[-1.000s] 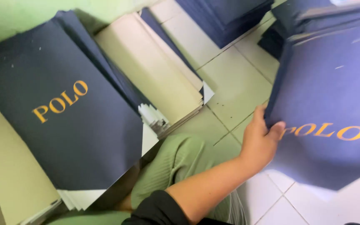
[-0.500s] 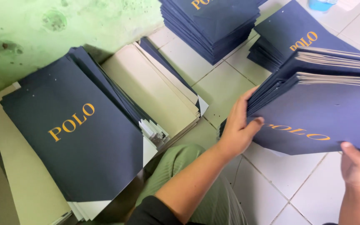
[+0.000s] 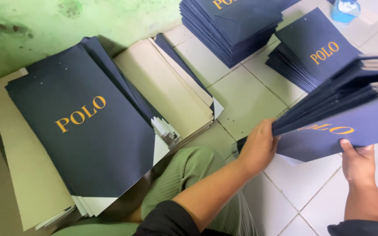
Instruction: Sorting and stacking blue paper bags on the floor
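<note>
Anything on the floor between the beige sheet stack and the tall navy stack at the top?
Head view: nothing; only bare white tile floor separates the beige sheet stack from the tall navy stack.

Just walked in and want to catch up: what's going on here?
A person sitting on the tiled floor holds a bundle of navy sheets in both hands: the left hand grips its corner edge, the right hand supports it underneath. More navy stacks and cream sheets lie around.

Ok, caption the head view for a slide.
Left hand and right hand hold a bundle of flat navy paper bags over the white tiled floor.
</note>
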